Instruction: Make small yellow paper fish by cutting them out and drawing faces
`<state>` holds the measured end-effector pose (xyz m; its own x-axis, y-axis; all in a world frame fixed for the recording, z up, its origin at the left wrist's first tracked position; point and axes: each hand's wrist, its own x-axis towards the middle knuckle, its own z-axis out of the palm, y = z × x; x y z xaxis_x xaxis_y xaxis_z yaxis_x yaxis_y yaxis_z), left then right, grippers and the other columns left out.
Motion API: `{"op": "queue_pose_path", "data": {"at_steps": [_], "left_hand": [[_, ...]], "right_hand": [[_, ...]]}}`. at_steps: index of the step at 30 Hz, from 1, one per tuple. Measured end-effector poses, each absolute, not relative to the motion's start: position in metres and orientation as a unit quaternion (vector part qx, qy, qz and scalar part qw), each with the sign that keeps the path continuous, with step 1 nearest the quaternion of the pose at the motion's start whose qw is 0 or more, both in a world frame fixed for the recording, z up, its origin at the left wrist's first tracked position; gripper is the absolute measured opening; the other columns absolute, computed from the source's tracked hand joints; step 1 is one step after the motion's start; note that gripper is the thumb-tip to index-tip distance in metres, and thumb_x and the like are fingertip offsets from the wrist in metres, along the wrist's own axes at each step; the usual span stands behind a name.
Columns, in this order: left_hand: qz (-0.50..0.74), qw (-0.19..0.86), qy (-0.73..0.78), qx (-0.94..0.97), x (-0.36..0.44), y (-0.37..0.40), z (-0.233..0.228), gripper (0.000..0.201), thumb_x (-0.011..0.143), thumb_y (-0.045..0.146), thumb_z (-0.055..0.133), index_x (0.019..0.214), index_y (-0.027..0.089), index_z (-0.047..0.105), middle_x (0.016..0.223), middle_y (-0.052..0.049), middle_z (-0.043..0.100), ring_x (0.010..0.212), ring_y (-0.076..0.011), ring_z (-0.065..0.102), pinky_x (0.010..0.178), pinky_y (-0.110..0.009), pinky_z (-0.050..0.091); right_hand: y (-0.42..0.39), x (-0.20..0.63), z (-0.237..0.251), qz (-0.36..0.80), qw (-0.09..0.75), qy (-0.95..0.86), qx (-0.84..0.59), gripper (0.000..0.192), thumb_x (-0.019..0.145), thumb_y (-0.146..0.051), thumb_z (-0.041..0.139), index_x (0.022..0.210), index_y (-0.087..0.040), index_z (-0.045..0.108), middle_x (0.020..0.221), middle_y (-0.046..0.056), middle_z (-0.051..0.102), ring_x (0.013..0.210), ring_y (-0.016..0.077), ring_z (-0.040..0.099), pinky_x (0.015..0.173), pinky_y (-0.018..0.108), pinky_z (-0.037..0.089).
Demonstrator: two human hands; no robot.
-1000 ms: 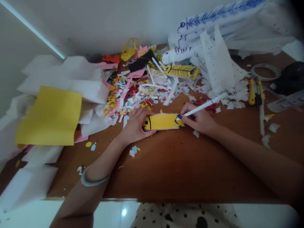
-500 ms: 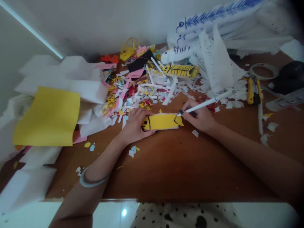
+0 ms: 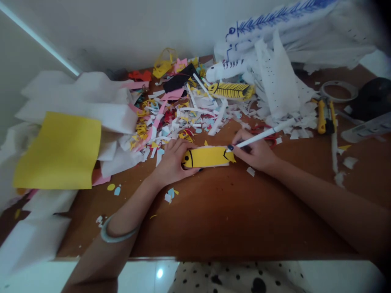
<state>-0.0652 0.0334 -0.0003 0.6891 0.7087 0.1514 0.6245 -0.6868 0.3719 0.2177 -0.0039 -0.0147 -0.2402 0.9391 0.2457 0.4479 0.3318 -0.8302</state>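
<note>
A yellow paper fish (image 3: 207, 157) with black drawn lines lies on the brown wooden table (image 3: 220, 211). My left hand (image 3: 171, 162) presses down on its head end and holds it in place. My right hand (image 3: 255, 153) grips a white marker pen (image 3: 265, 133), whose tip touches the fish's tail end, where black lines are drawn. A pale bangle sits on my left forearm.
A heap of coloured paper scraps (image 3: 180, 110) lies behind the fish. White sheets and a yellow sheet (image 3: 59, 151) pile up at the left. White paper fish with blue lines (image 3: 275, 24), a striped yellow fish (image 3: 230, 90), red scissors, a yellow utility knife (image 3: 324, 115) and a tape roll (image 3: 338, 90) lie at the right.
The pen tip made small moves at the fish's tail end. Both hands and the fish stay almost in place; the view has shifted slightly.
</note>
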Motion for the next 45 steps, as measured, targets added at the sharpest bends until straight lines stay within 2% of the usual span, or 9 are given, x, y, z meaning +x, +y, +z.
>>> {"op": "queue_pose_path", "data": {"at_steps": [4, 10, 17, 22, 30, 36, 45], "left_hand": [[0.147, 0.15, 0.367, 0.906, -0.0648, 0.0334, -0.0006, 0.048, 0.078, 0.048, 0.068, 0.114, 0.022, 0.052, 0.116, -0.008, 0.061, 0.11, -0.0275, 0.052, 0.097, -0.042, 0.035], [0.147, 0.151, 0.369, 0.905, -0.0643, 0.0324, 0.0011, 0.047, 0.078, 0.045, 0.069, 0.114, 0.021, 0.052, 0.116, -0.008, 0.06, 0.109, -0.0275, 0.053, 0.096, -0.042, 0.035], [0.15, 0.147, 0.361, 0.908, -0.0648, 0.0324, -0.0012, 0.048, 0.078, 0.047, 0.069, 0.114, 0.021, 0.051, 0.116, -0.008, 0.061, 0.109, -0.0272, 0.053, 0.096, -0.042, 0.035], [0.146, 0.149, 0.367, 0.907, -0.0647, 0.0325, -0.0004, 0.047, 0.078, 0.047, 0.069, 0.114, 0.021, 0.051, 0.117, -0.008, 0.06, 0.11, -0.0277, 0.053, 0.098, -0.042, 0.035], [0.146, 0.153, 0.364, 0.907, -0.0638, 0.0315, 0.0009, 0.047, 0.077, 0.043, 0.068, 0.117, 0.022, 0.052, 0.118, -0.008, 0.06, 0.111, -0.028, 0.052, 0.099, -0.043, 0.035], [0.15, 0.16, 0.373, 0.902, -0.0636, 0.0309, 0.0007, 0.048, 0.075, 0.043, 0.069, 0.116, 0.023, 0.053, 0.117, -0.008, 0.06, 0.111, -0.0287, 0.052, 0.099, -0.043, 0.036], [0.151, 0.145, 0.367, 0.906, -0.063, 0.031, 0.0014, 0.046, 0.077, 0.044, 0.068, 0.115, 0.022, 0.053, 0.117, -0.009, 0.06, 0.11, -0.0281, 0.052, 0.098, -0.043, 0.036]], "right_hand": [[-0.004, 0.2166, -0.013, 0.329, 0.351, -0.742, -0.467, 0.009, 0.085, -0.027, 0.059, 0.084, -0.023, 0.051, 0.068, -0.003, 0.054, 0.054, 0.012, 0.044, 0.052, 0.027, 0.034], [-0.0018, 0.2167, -0.0129, 0.274, 0.401, -0.694, -0.532, 0.01, 0.086, -0.024, 0.057, 0.081, -0.023, 0.048, 0.068, -0.001, 0.054, 0.058, 0.0138, 0.046, 0.054, 0.028, 0.036], [-0.0046, 0.2168, -0.0131, 0.311, 0.354, -0.74, -0.479, 0.008, 0.084, -0.025, 0.059, 0.083, -0.024, 0.051, 0.069, -0.002, 0.055, 0.056, 0.0131, 0.046, 0.053, 0.027, 0.035], [-0.0018, 0.2169, -0.0151, 0.29, 0.409, -0.671, -0.547, 0.012, 0.086, -0.027, 0.057, 0.079, -0.023, 0.049, 0.065, -0.003, 0.052, 0.054, 0.0128, 0.044, 0.053, 0.028, 0.034], [-0.0044, 0.2174, -0.0087, 0.353, 0.398, -0.712, -0.458, 0.005, 0.087, -0.027, 0.058, 0.091, -0.025, 0.057, 0.084, 0.002, 0.064, 0.068, 0.0166, 0.054, 0.059, 0.029, 0.041], [-0.0053, 0.2199, -0.0107, 0.36, 0.373, -0.725, -0.454, 0.012, 0.087, -0.033, 0.058, 0.081, -0.023, 0.054, 0.073, 0.001, 0.057, 0.062, 0.0155, 0.05, 0.055, 0.028, 0.039], [-0.0017, 0.2205, -0.0138, 0.31, 0.355, -0.764, -0.442, 0.012, 0.087, -0.032, 0.058, 0.08, -0.023, 0.06, 0.076, 0.003, 0.062, 0.067, 0.0172, 0.055, 0.061, 0.03, 0.043]]}}
